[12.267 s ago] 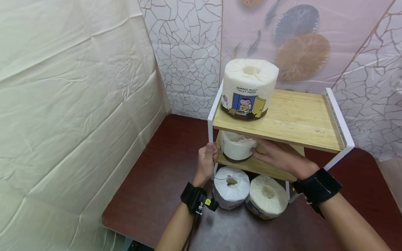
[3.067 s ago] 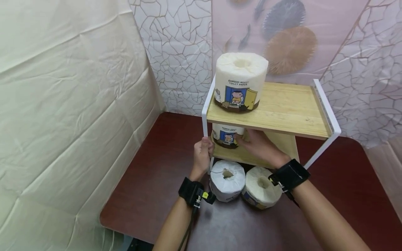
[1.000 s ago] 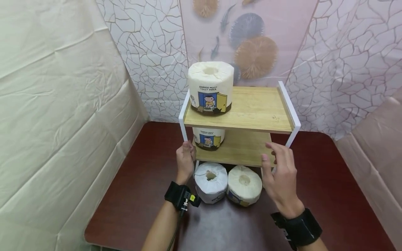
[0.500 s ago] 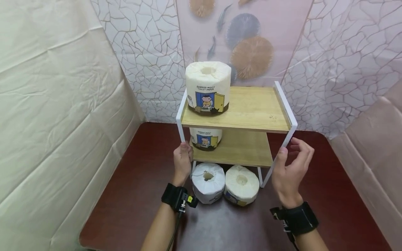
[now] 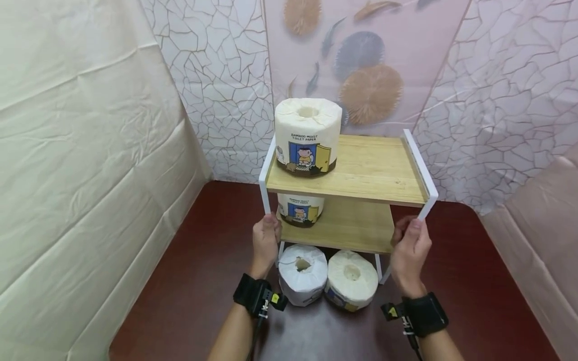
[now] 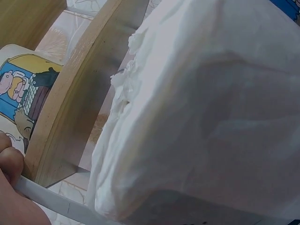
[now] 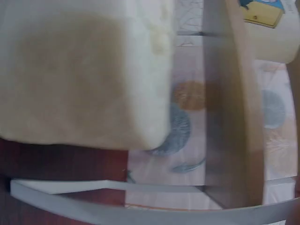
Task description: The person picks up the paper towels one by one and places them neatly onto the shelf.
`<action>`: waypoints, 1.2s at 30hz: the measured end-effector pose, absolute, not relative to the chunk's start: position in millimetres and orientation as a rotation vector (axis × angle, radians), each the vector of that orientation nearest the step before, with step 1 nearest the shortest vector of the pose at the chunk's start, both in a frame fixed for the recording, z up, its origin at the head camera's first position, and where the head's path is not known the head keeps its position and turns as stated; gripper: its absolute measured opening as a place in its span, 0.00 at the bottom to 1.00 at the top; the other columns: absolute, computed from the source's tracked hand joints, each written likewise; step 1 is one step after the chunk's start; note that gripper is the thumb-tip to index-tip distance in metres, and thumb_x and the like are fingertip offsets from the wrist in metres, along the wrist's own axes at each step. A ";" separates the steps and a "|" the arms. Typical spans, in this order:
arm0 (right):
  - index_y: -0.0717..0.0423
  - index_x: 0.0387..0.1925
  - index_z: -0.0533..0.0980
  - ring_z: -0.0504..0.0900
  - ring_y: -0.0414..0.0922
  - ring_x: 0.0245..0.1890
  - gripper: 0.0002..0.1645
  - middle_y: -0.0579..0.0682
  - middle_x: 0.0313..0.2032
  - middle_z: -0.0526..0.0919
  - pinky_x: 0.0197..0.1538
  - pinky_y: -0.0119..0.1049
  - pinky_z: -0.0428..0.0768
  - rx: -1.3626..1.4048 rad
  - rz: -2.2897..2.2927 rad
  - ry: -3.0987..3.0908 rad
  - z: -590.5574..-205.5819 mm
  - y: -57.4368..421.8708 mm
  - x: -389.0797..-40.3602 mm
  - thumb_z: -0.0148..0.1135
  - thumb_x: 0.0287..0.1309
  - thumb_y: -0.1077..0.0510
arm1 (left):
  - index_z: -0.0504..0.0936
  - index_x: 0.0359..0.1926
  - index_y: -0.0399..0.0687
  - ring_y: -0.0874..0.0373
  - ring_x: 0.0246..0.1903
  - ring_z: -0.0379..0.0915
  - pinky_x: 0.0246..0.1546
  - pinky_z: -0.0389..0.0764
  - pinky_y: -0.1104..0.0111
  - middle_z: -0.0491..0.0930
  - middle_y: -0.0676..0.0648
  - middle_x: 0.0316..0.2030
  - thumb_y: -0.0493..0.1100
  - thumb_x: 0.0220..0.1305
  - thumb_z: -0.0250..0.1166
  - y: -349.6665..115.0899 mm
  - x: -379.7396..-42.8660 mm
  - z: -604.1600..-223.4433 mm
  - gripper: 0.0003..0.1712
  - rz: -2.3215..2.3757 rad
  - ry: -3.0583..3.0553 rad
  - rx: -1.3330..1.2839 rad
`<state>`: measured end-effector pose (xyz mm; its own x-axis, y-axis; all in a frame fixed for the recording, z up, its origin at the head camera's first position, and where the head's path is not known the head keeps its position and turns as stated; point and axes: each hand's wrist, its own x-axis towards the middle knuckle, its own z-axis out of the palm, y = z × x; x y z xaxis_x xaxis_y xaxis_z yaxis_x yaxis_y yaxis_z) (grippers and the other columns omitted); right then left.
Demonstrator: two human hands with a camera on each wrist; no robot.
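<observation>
A two-tier shelf has wooden boards, the upper point(image 5: 370, 170) and lower point(image 5: 356, 225), on a white metal frame. My left hand point(image 5: 265, 243) grips its left front leg below the upper board. My right hand point(image 5: 410, 248) holds the right front leg at similar height, fingers curled round it. A wrapped toilet paper roll point(image 5: 307, 135) stands on the upper board's left side. Another roll point(image 5: 300, 210), its printed picture facing front, stands below it on the lower board, top hidden. Beneath are a whiter roll point(image 5: 303, 281) and a cream roll point(image 5: 352, 286), side by side.
The shelf stands on a dark red table point(image 5: 189, 281) with rounded corners. Cream cloth point(image 5: 104, 165) hangs at the left, and a patterned backdrop point(image 5: 217, 90) rises behind. Each wrist wears a black camera band with a cable.
The lower-board roll was turned so its picture faces front. My right hand let go of it, moved right and took hold of the right leg. My left hand kept its grip.
</observation>
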<state>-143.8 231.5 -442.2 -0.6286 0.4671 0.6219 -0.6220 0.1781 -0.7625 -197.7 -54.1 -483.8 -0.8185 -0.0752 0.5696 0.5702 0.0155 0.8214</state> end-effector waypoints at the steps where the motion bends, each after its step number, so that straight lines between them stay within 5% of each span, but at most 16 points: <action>1: 0.74 0.33 0.67 0.63 0.39 0.16 0.34 0.50 0.19 0.67 0.20 0.30 0.60 0.143 1.570 -1.598 -443.5 232.4 -144.3 0.41 0.86 0.45 | 0.62 0.22 0.42 0.63 0.12 0.51 0.15 0.53 0.70 0.57 0.56 0.13 0.72 0.81 0.38 -53.2 -197.7 -484.4 0.42 -1.857 -1.838 -0.505; 5: 0.76 0.29 0.60 0.58 0.37 0.15 0.39 0.46 0.18 0.62 0.19 0.30 0.54 0.155 1.496 -1.601 -448.0 234.8 -149.4 0.43 0.85 0.42 | 0.61 0.21 0.41 0.62 0.12 0.51 0.16 0.53 0.70 0.57 0.56 0.13 0.73 0.80 0.38 -52.5 -199.0 -484.7 0.43 -1.877 -1.813 -0.503; 17: 0.75 0.27 0.62 0.63 0.32 0.15 0.40 0.41 0.15 0.64 0.21 0.25 0.61 0.122 1.400 -1.575 -454.8 235.7 -162.7 0.47 0.83 0.41 | 0.61 0.25 0.39 0.60 0.16 0.54 0.20 0.58 0.70 0.58 0.53 0.17 0.71 0.81 0.41 -56.5 -201.2 -478.3 0.42 -1.958 -1.804 -0.528; 23: 0.76 0.26 0.64 0.65 0.30 0.15 0.43 0.39 0.15 0.66 0.23 0.21 0.63 0.076 1.387 -1.582 -460.3 235.8 -163.5 0.48 0.82 0.38 | 0.68 0.34 0.31 0.57 0.22 0.63 0.26 0.68 0.71 0.64 0.42 0.22 0.50 0.88 0.43 -58.8 -191.6 -480.6 0.28 -1.949 -1.781 -0.539; 29: 0.74 0.26 0.65 0.67 0.30 0.16 0.49 0.40 0.15 0.66 0.23 0.20 0.63 0.087 1.350 -1.575 -463.1 232.2 -166.7 0.48 0.75 0.28 | 0.72 0.56 0.28 0.50 0.46 0.80 0.51 0.82 0.66 0.78 0.35 0.44 0.35 0.84 0.51 -68.1 -172.9 -485.3 0.12 -1.888 -1.862 -0.494; 33: 0.74 0.26 0.65 0.66 0.29 0.16 0.48 0.42 0.15 0.66 0.23 0.20 0.63 0.093 1.303 -1.566 -463.6 233.3 -168.9 0.48 0.76 0.29 | 0.61 0.76 0.38 0.43 0.68 0.72 0.70 0.71 0.53 0.74 0.36 0.64 0.35 0.82 0.54 -71.5 -158.2 -489.0 0.27 -1.882 -1.969 -0.487; 36: 0.73 0.25 0.65 0.66 0.29 0.16 0.47 0.41 0.15 0.66 0.23 0.20 0.63 0.083 1.285 -1.562 -465.0 236.1 -167.7 0.48 0.77 0.31 | 0.51 0.83 0.46 0.42 0.76 0.62 0.75 0.63 0.48 0.67 0.39 0.74 0.36 0.81 0.57 -71.8 -148.3 -490.2 0.37 -1.859 -2.037 -0.471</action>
